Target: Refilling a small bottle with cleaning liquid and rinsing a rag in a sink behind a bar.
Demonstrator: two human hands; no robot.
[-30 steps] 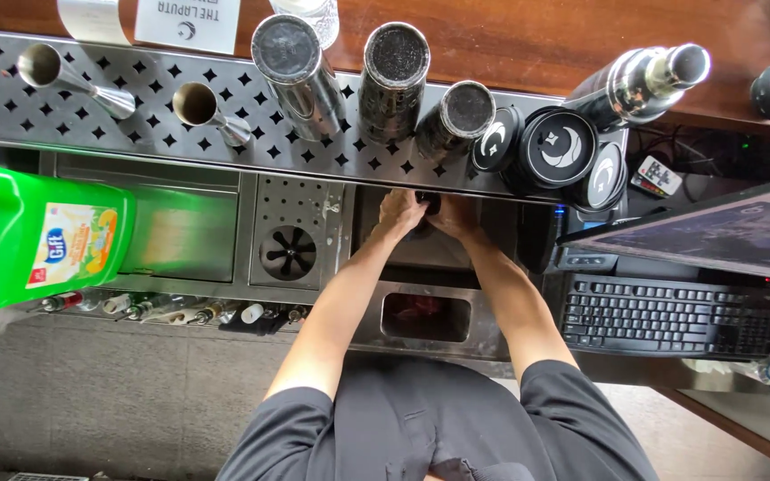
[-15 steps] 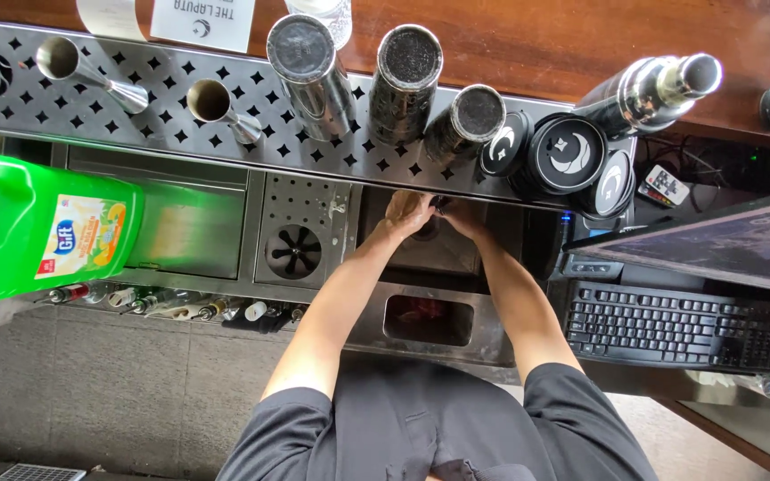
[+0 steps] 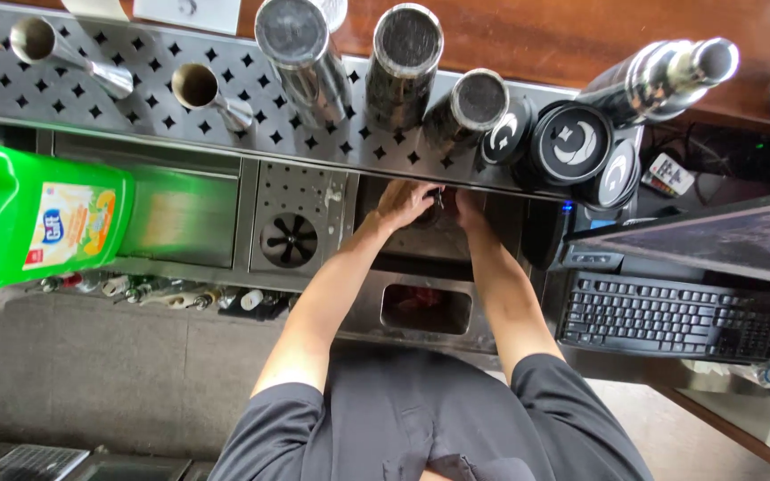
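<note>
Steel sink basin (image 3: 421, 240) at the centre holds both hands: left hand (image 3: 403, 203) and right hand (image 3: 468, 207) close together around a small dark object (image 3: 434, 209), grip unclear. Shakers (image 3: 403, 62) stand at twelve o'clock, a green bottle (image 3: 37, 218) at nine, a keyboard (image 3: 670, 316) at four.

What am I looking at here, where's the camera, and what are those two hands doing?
The camera sits on a person's head, looking straight down at a bar station. Both bare hands meet in a small steel sink: the left hand and right hand close around a small dark object; what it is cannot be told. Above them, a perforated metal shelf carries metal shaker tins, two jiggers and round black lids. A green detergent bottle is at the left, a black keyboard at the right.
</note>
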